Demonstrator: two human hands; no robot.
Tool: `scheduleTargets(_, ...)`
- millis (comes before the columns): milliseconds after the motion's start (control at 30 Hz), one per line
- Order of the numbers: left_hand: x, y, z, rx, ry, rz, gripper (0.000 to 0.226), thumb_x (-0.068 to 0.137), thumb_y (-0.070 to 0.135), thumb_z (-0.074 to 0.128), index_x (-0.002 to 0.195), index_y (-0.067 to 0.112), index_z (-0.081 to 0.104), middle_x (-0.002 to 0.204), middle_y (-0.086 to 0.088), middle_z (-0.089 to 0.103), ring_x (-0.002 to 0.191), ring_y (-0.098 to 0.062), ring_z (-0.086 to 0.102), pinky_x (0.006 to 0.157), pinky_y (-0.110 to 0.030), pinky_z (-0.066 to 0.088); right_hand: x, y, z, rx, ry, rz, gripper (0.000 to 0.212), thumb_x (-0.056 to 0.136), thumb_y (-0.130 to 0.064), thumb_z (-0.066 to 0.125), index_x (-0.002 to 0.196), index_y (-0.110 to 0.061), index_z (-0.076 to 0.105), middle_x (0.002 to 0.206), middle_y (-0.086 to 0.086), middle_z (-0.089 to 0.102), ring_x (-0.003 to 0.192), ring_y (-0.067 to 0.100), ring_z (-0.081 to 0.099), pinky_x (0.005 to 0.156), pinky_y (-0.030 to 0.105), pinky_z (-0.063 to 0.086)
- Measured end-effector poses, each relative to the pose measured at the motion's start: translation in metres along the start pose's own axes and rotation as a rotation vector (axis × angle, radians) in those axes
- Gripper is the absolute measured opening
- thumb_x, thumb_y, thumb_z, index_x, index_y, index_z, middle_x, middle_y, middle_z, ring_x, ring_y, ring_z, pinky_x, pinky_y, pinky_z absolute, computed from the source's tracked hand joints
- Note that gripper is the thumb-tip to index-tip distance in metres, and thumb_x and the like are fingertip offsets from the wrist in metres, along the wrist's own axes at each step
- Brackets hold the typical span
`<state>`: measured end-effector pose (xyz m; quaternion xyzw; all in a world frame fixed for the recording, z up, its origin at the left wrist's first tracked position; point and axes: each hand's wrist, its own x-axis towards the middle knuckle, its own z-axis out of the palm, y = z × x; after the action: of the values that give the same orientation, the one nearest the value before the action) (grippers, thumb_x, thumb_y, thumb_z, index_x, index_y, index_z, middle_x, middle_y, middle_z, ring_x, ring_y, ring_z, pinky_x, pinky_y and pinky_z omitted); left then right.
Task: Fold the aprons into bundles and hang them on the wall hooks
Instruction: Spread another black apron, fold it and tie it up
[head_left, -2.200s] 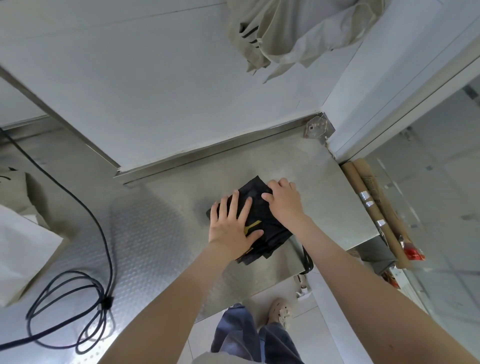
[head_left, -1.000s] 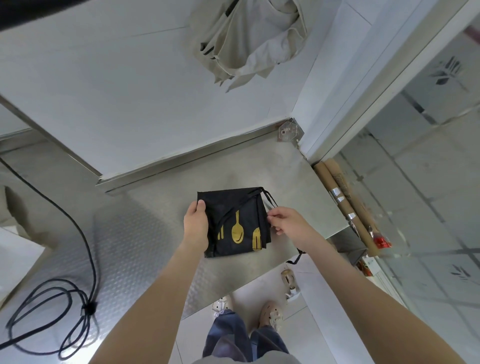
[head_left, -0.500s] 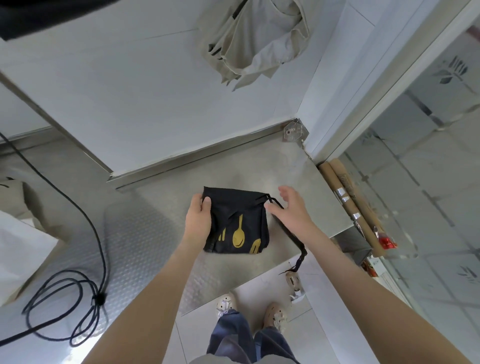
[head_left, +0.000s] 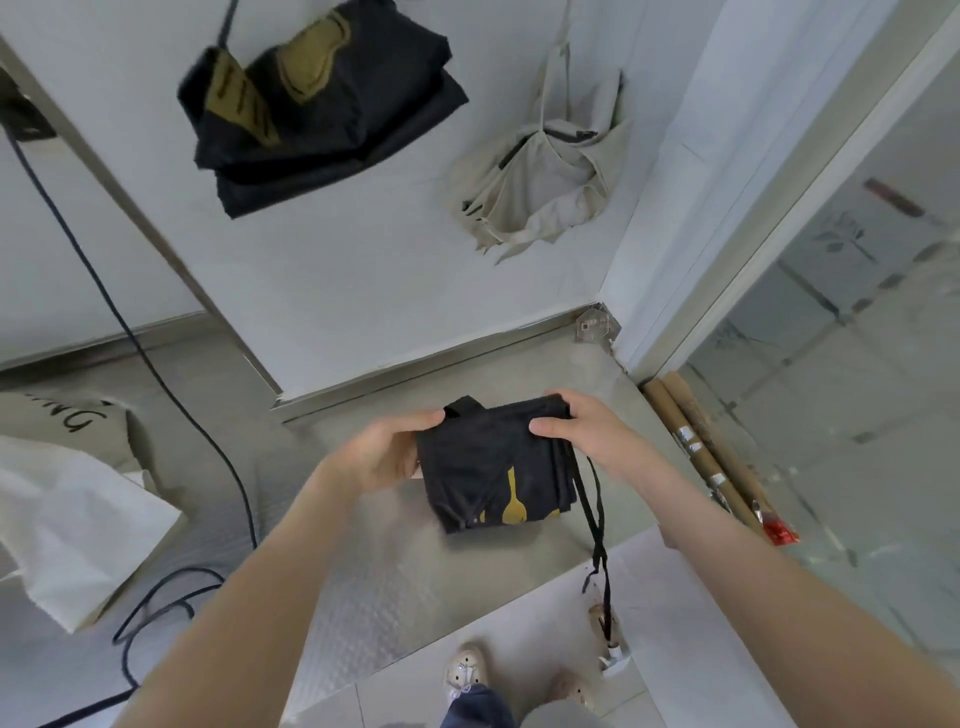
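At nine o'clock a white bag (head_left: 78, 519) is lying on the steel counter (head_left: 363, 582), and a black cable (head_left: 171, 395) is trailing past it. At eleven o'clock a black apron bundle (head_left: 322, 104) is hanging on the white wall (head_left: 337, 270). At the centre, over the counter, the left hand (head_left: 384, 457) is gripping the folded black apron (head_left: 493, 467) at its nine o'clock edge. The right hand (head_left: 587, 436) is pinching its two o'clock corner, and the straps (head_left: 597, 551) are dangling past the counter's edge. At one o'clock a beige apron (head_left: 540, 192) is hanging. At three o'clock cardboard tubes (head_left: 701, 452) are sitting beside a glass panel (head_left: 857, 364).
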<state>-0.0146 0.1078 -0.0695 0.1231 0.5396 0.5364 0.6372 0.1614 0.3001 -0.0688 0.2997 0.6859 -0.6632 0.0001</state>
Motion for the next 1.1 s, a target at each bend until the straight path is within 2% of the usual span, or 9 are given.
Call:
scheduleTargets(67,-0.005,0.021,0.008,0.201,-0.063,-0.077,0.046,0.066,0.034,0.074,0.106,0.012,0.067,0.098,0.0,0.072,0.086,-0.015,0.069,0.072,-0.025,0.054,-0.005,-0.017,0.002,-0.082,-0.006,-0.028,0.009,0.087,-0.008,0.066,0.085,-0.016,0.062,0.076,-0.011,0.067,0.077,0.006,0.064,0.069,0.016,0.047)
scheduleTargets(200,0.0,0.042,0.031,0.742,-0.14,-0.134,0.054,0.07,0.052,0.072,0.114,0.022,0.065,0.11,0.002,0.071,0.102,-0.02,0.067,0.094,-0.036,0.051,-0.008,-0.038,0.016,-0.247,0.037,-0.083,0.007,0.085,-0.013,0.068,0.084,-0.013,0.062,0.074,-0.01,0.063,0.073,0.006,0.06,0.071,0.022,0.044)
scheduleTargets(333,0.01,0.04,0.058,1.163,0.029,0.052,0.029,0.075,0.051,0.069,0.08,0.024,0.062,0.073,0.008,0.061,0.07,-0.011,0.057,0.063,-0.025,0.04,-0.009,-0.051,0.031,-0.338,0.104,-0.163,0.017,0.082,-0.018,0.071,0.079,-0.029,0.06,0.079,-0.013,0.063,0.077,0.004,0.058,0.072,0.022,0.041)
scheduleTargets(433,0.008,0.039,0.068,1.112,0.107,0.133,0.029,0.085,0.041,0.067,0.066,0.023,0.054,0.06,0.009,0.051,0.059,-0.008,0.049,0.054,-0.022,0.032,-0.01,-0.06,0.035,-0.391,0.103,-0.201,0.017,0.082,-0.016,0.071,0.079,-0.028,0.059,0.079,-0.012,0.062,0.075,0.002,0.056,0.07,0.023,0.039)
scheduleTargets(533,0.004,0.048,0.066,1.002,0.164,0.168,0.038,0.092,0.034,0.06,0.059,0.023,0.046,0.051,0.013,0.043,0.049,-0.002,0.041,0.046,-0.017,0.026,-0.009,-0.07,0.036,-0.388,0.124,-0.229,0.017,0.083,-0.016,0.071,0.097,-0.019,0.061,0.087,-0.015,0.059,0.08,-0.005,0.053,0.071,0.012,0.039)
scheduleTargets(633,-0.001,0.054,0.065,0.938,0.21,0.191,0.031,0.095,0.035,0.056,0.068,0.019,0.056,0.067,0.006,0.056,0.063,-0.009,0.052,0.057,-0.023,0.034,-0.005,-0.079,0.032,-0.473,0.229,-0.341,0.023,0.084,-0.014,0.07,0.104,-0.01,0.059,0.095,-0.006,0.057,0.083,-0.006,0.048,0.07,0.002,0.035)
scheduleTargets(833,-0.002,0.058,0.058,0.794,0.292,0.164,0.057,0.095,0.054,0.042,0.105,0.004,0.066,0.105,-0.013,0.069,0.097,-0.027,0.066,0.09,-0.041,0.05,0.0,-0.086,0.015,-0.621,0.312,-0.447,0.007,0.093,-0.02,0.059,0.09,-0.013,0.06,0.089,-0.002,0.061,0.086,0.011,0.052,0.072,0.011,0.035)
scheduleTargets(1000,-0.009,0.059,0.065,0.654,0.262,0.201,0.04,0.099,0.051,0.035,0.104,0.024,0.064,0.1,0.008,0.068,0.09,-0.006,0.064,0.079,-0.021,0.051,0.004,-0.092,0.006,-0.624,0.325,-0.485,0.014,0.095,-0.019,0.054,0.083,-0.014,0.059,0.085,-0.001,0.057,0.083,0.01,0.05,0.071,0.012,0.034)
scheduleTargets(1100,-0.013,0.06,0.065,0.647,0.245,0.166,0.035,0.097,0.052,0.039,0.099,0.029,0.064,0.1,0.008,0.07,0.091,-0.011,0.067,0.085,-0.03,0.055,0.001,-0.099,0.001,-0.518,0.323,-0.4,0.02,0.097,-0.019,0.052,0.08,-0.011,0.058,0.08,-0.001,0.06,0.074,0.007,0.053,0.067,0.009,0.036)
